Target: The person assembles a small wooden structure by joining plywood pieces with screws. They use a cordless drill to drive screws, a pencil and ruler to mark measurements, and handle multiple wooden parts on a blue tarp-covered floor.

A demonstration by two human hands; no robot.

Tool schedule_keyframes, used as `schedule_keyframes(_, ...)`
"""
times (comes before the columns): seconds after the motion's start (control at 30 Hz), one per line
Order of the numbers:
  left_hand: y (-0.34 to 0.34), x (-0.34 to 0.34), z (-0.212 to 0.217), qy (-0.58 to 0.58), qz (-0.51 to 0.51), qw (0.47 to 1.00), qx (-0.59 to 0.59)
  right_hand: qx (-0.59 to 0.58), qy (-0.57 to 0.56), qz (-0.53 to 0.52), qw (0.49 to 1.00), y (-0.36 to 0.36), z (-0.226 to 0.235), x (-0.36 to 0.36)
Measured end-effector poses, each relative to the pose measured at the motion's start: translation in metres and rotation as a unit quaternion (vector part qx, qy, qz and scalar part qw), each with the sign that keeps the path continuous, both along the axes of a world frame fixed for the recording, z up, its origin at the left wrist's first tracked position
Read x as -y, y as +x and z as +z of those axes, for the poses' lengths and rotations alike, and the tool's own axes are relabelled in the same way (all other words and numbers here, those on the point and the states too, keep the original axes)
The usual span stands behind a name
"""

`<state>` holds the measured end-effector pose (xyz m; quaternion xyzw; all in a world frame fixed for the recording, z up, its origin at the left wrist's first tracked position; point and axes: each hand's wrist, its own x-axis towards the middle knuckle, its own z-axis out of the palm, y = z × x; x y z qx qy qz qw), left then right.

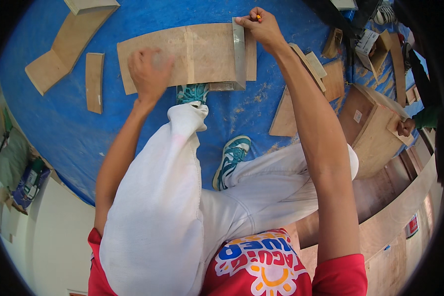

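A thin plywood board (207, 54), with a paler strip across its middle, lies in front of me. My left hand (150, 71) is over its left part, smeared by motion; whether its fingers touch the wood I cannot tell. Across the board's right end lies a metal square (239, 54), its stock (222, 86) along the near edge. At the far end of the blade my right hand (262, 30) is closed, its thumb at the metal. A short orange-yellow pencil (259, 18) pokes out between those fingers. My shoe (192, 93) sits just under the board's near edge.
Sawdust-strewn blue tarp (148, 123) covers the floor. Plywood pieces (76, 37) and a small strip (94, 83) lie left; more offcuts (283, 113) lie right. Beyond them stands a wooden box (370, 128), touched by another person's hand (406, 127). Bags (15, 158) sit far left.
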<state>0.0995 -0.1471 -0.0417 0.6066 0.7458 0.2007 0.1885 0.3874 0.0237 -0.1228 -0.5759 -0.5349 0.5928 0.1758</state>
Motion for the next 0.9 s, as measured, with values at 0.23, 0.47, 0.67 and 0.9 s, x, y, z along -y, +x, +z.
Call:
schedule_keyframes(0.23, 0.038, 0.005, 0.005, -0.018, -0.348, 0.93, 0.117, -0.109, -0.016, -0.176, 0.978, -0.015, 0.001, 0.03)
schedule_keyframes(0.47, 0.052, -0.012, -0.005, 0.004, -0.377, 0.92, 0.108, -0.103, 0.041, -0.208, 0.972, -0.02, 0.007, 0.045)
schedule_keyframes(0.67, 0.057, -0.003, -0.013, 0.042, -0.407, 0.909, 0.085, -0.087, 0.114, -0.195, 0.97, -0.022, 0.007, 0.051)
schedule_keyframes(0.9, 0.049, 0.001, -0.01, -0.066, -0.411, 0.893, 0.172, -0.002, 0.178, -0.128, 0.976, -0.025, 0.005, 0.054)
